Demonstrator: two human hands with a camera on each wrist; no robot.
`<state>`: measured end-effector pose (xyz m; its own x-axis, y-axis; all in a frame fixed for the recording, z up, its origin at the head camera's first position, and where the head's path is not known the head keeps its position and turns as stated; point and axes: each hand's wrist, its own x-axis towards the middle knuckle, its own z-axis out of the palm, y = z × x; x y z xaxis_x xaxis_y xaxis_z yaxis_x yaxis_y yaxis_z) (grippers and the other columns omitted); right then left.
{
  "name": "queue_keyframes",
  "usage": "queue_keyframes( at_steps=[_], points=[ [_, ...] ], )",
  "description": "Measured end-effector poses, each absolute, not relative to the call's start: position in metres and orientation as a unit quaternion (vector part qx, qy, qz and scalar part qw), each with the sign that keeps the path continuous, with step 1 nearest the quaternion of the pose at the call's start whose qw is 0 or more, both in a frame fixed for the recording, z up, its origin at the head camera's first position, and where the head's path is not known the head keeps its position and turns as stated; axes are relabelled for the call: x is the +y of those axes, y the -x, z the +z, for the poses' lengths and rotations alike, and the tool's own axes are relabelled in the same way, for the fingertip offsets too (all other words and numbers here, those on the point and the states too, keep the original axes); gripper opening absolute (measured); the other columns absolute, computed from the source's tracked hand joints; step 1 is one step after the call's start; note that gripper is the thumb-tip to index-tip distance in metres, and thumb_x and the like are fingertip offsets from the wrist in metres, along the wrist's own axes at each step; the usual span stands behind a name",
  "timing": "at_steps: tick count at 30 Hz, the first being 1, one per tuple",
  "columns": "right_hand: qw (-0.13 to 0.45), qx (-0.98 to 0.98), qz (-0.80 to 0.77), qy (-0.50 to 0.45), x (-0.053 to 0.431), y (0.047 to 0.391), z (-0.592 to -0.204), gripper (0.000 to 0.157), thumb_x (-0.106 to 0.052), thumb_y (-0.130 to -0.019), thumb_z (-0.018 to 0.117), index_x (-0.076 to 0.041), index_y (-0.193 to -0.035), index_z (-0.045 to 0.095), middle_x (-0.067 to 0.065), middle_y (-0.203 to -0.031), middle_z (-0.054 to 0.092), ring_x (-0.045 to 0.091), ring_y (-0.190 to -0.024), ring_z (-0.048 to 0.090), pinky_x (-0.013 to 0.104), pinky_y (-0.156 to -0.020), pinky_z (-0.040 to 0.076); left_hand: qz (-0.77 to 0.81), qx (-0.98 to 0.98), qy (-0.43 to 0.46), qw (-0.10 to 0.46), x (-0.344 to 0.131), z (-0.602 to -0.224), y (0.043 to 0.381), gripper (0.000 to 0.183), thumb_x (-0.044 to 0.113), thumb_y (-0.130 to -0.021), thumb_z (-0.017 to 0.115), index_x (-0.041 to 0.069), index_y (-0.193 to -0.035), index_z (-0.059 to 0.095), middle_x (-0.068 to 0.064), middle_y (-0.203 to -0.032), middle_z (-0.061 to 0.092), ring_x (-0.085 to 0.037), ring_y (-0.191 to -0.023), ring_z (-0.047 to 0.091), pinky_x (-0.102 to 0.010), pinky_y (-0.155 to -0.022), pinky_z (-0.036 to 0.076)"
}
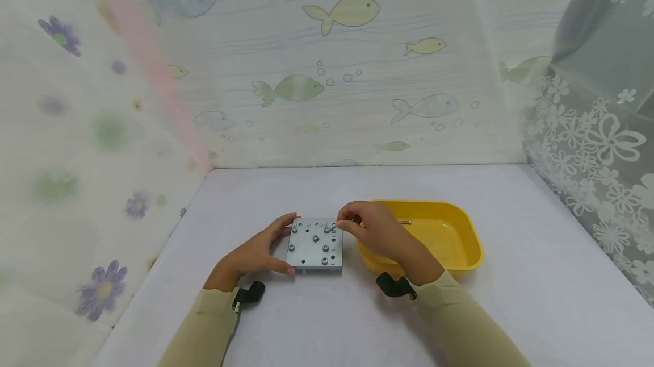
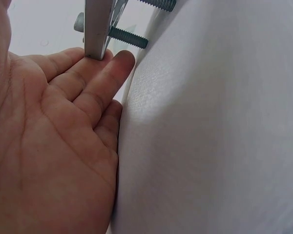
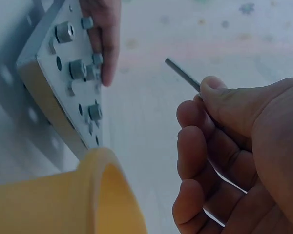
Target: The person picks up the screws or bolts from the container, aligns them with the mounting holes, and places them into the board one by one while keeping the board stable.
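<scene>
A square silver metal plate (image 1: 306, 254) carries several socket-head bolts (image 3: 78, 69) and has small holes in its face. Threaded bolt shanks (image 2: 129, 37) jut out from its underside in the left wrist view. My left hand (image 1: 258, 250) holds the plate by its left side, with the thumb at the near corner and the fingers at the far one. Between thumb and index finger, my right hand (image 1: 375, 228) pinches a thin metal pin (image 3: 183, 75). In the head view the pin overlaps the plate's far right part, beside a bolt; in the right wrist view its tip points freely outward.
A yellow plastic tray (image 1: 472, 242) stands right of the plate, partly under my right forearm. Inside it, near the far wall, lies a small metal screw (image 1: 406, 222). White cloth covers the table (image 1: 306, 321), and patterned curtains hang behind and at both sides.
</scene>
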<state>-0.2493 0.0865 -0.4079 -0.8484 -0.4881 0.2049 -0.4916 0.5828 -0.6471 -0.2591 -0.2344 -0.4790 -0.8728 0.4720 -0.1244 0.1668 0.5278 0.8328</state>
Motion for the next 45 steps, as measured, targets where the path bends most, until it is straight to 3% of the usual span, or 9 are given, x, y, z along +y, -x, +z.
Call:
queue_keyframes(
  at_steps=[8, 17, 33, 45],
  points=[
    [0.002, -0.885, 0.367, -0.286, 0.072, 0.244, -0.414, 0.006, -0.028, -0.099, 0.071, -0.023, -0.102, 0.072, -0.003, -0.09, 0.072, 0.01, -0.082, 0.058, 0.024, -0.073, 0.052, 0.446, 0.858, -0.188, 0.169, -0.236, -0.482, 0.262, 0.129, 0.035, -0.062, 0.1, 0.032, -0.165, 0.022, 0.005, -0.164, 0.039, -0.023, -0.155, 0.032, -0.064, -0.126, 0.006],
    [-0.017, -0.894, 0.351, -0.278, 0.057, 0.238, -0.42, 0.008, -0.033, -0.099, 0.071, -0.025, -0.102, 0.072, -0.019, -0.09, 0.065, 0.007, -0.085, 0.059, 0.025, -0.078, 0.052, 0.448, 0.856, -0.194, 0.169, -0.236, -0.481, 0.261, 0.13, 0.034, -0.062, 0.101, 0.032, -0.165, 0.022, 0.007, -0.165, 0.036, -0.022, -0.154, 0.034, -0.062, -0.127, 0.008],
    [-0.006, -0.905, 0.301, -0.301, 0.04, 0.229, -0.428, 0.009, -0.033, -0.098, 0.072, -0.025, -0.102, 0.073, -0.017, -0.087, 0.065, 0.005, -0.078, 0.057, 0.02, -0.071, 0.05, 0.458, 0.848, -0.205, 0.171, -0.237, -0.481, 0.262, 0.128, 0.03, -0.064, 0.1, 0.03, -0.165, 0.022, 0.005, -0.164, 0.038, -0.022, -0.153, 0.034, -0.061, -0.126, 0.009],
    [0.008, -0.919, 0.26, -0.295, 0.026, 0.222, -0.433, 0.011, -0.031, -0.097, 0.073, -0.022, -0.103, 0.076, -0.016, -0.091, 0.069, 0.004, -0.081, 0.057, 0.024, -0.079, 0.052, 0.45, 0.855, -0.197, 0.167, -0.237, -0.481, 0.261, 0.128, 0.033, -0.063, 0.1, 0.031, -0.165, 0.022, 0.003, -0.163, 0.041, -0.023, -0.155, 0.031, -0.063, -0.126, 0.008]
  ],
)
